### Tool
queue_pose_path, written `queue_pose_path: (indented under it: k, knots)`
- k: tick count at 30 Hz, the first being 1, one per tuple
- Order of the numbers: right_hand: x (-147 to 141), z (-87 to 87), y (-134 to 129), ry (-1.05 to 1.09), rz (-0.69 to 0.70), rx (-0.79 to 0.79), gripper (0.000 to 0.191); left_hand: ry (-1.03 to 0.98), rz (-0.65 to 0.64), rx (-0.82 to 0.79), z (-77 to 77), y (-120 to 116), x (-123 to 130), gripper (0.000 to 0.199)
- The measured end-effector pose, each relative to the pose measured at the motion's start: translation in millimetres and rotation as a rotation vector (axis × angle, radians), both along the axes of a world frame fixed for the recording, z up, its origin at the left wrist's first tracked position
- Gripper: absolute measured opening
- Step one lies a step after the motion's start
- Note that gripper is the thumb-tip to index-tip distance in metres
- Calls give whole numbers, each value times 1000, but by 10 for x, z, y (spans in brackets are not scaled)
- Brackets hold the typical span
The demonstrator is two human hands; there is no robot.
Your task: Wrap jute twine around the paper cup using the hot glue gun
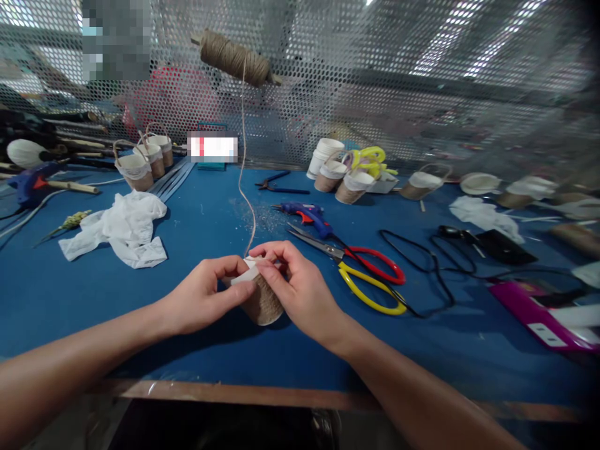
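A small paper cup wrapped in brown twine (264, 304) is tilted between my two hands, low over the front middle of the table. Its white rim shows under my fingers. My left hand (210, 290) is closed on the cup's left side, thumb and fingers pinching the white edge. From the right, my right hand (302, 284) grips the same rim, its thumb pressed on the white strip and its fingers curled over the top. A strand of twine (242, 162) runs down from the twine spool (234, 57) to my fingertips, where its end is hidden.
Right of my hands lie red-and-yellow scissors (370, 275), a blue glue gun (307, 215) and dark pliers (281, 184). White cloth (122, 228) lies left. Twine-wrapped cups (135, 172) stand at the back left, others (354, 187) at right. A purple power strip (539, 319) sits far right.
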State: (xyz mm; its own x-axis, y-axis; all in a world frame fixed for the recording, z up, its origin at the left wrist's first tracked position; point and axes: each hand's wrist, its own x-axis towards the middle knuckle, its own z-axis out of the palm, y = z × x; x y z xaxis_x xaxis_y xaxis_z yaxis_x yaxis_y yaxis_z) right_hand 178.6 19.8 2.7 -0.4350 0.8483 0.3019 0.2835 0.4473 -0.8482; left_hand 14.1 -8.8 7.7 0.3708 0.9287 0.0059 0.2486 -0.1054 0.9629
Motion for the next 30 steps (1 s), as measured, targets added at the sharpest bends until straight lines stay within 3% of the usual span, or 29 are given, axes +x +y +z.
queue_pose_path:
  k: [6, 10, 13, 15, 16, 18, 22, 26, 30]
  knots:
    - [31, 36, 38, 39, 52, -9, 9, -29, 19, -19, -17, 0, -31, 17]
    - [165, 182, 178, 85, -75, 19, 20, -87, 28, -33, -39, 2, -48, 17]
    - [348, 331, 397, -193, -295, 87, 25, -93, 29, -22, -57, 8, -62, 18]
    - [492, 394, 590, -605, -476, 80, 25, -68, 30, 2, -68, 11, -76, 18]
    - [563, 402, 691, -715, -525, 58, 25, -46, 30, 18, -73, 11, -84, 18]
    - [688, 369, 881, -842, -560, -1, 25, 3, 18, 48, -84, 9, -99, 19]
    - [789, 183, 1143, -992, -473, -146, 27, 75, 8, 73, -97, 17, -114, 22]
    - [699, 42, 1276, -966, -427, -179, 29, 91, -7, 100, -90, 38, -115, 23]
    - [592, 16, 1364, -834, -445, -206, 28, 100, -7, 127, -78, 39, -123, 21]
